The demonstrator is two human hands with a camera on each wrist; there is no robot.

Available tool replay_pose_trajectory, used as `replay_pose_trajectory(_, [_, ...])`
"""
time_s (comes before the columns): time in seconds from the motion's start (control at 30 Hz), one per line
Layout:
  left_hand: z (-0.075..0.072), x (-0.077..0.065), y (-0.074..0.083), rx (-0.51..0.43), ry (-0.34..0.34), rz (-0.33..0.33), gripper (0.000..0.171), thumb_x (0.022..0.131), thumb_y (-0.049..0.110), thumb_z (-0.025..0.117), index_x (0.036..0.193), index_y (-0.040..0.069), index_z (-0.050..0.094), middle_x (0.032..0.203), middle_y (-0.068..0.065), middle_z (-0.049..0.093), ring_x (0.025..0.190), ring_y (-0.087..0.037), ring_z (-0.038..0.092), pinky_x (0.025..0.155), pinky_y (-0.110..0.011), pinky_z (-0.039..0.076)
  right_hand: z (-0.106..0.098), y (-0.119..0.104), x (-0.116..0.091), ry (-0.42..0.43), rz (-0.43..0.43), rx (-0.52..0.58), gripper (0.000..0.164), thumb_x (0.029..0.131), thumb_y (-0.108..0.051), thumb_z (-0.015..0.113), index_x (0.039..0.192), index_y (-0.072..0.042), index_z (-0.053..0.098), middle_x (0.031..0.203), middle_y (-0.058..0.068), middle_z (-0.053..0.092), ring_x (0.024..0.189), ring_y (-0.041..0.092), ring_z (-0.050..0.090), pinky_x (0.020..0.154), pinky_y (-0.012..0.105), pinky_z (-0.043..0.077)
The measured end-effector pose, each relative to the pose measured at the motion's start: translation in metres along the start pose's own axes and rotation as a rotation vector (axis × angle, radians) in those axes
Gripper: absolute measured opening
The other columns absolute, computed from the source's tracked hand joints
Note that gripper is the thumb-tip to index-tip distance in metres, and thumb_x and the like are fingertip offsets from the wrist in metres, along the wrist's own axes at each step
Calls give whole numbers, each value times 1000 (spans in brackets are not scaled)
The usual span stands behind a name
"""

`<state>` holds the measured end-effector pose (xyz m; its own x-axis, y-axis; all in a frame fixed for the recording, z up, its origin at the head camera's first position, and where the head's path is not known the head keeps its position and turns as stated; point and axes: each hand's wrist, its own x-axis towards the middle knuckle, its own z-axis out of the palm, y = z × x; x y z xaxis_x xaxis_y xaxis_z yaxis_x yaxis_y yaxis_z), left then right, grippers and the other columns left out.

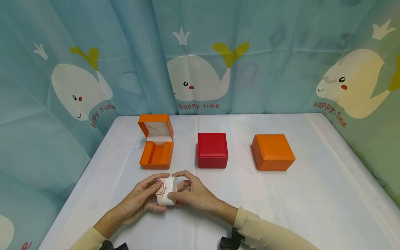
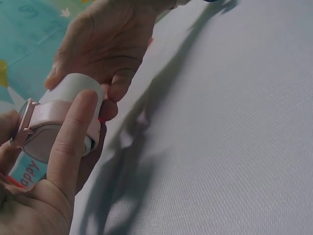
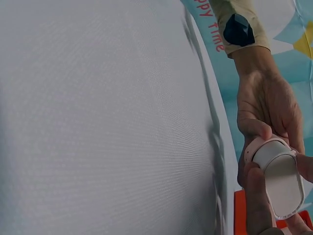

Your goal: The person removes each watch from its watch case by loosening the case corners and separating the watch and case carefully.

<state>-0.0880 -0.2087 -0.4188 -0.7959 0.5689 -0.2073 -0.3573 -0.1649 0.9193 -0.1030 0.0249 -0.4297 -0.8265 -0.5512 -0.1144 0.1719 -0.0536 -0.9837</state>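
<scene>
A watch with a pink strap (image 1: 159, 199) is wrapped around a white watch cushion (image 1: 170, 187), held over the front of the table. My left hand (image 1: 137, 201) grips the watch side, with the thumb against the watch face. From the other side, my right hand (image 1: 200, 194) holds the bare white end of the cushion between thumb and fingers. The left wrist view shows the strap (image 2: 46, 113) circling the cushion (image 2: 73, 87), with a left finger lying across it. In the right wrist view, the cushion's flat oval end (image 3: 283, 185) faces the camera.
Behind the hands, an orange box (image 1: 155, 166) stands with its lid raised, showing a compartment inside. A closed red box (image 1: 212, 146) is in the middle, and a closed orange box (image 1: 275, 147) is at right. A whale-print curtain (image 1: 140, 76) hangs around the white table (image 1: 312, 201).
</scene>
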Motion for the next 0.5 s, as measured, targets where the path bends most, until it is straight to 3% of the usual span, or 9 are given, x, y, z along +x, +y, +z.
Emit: replay_pose_trajectory(0.5, [-1, -3, -2, 16, 39, -24, 50, 112, 22, 43, 155, 1, 31, 140, -19, 43, 116, -34, 60, 86, -53, 55, 6, -2, -4, 19, -10, -17, 53, 88, -2, 76, 134, -3, 51, 86, 9, 68, 69, 22, 70, 69, 35, 61])
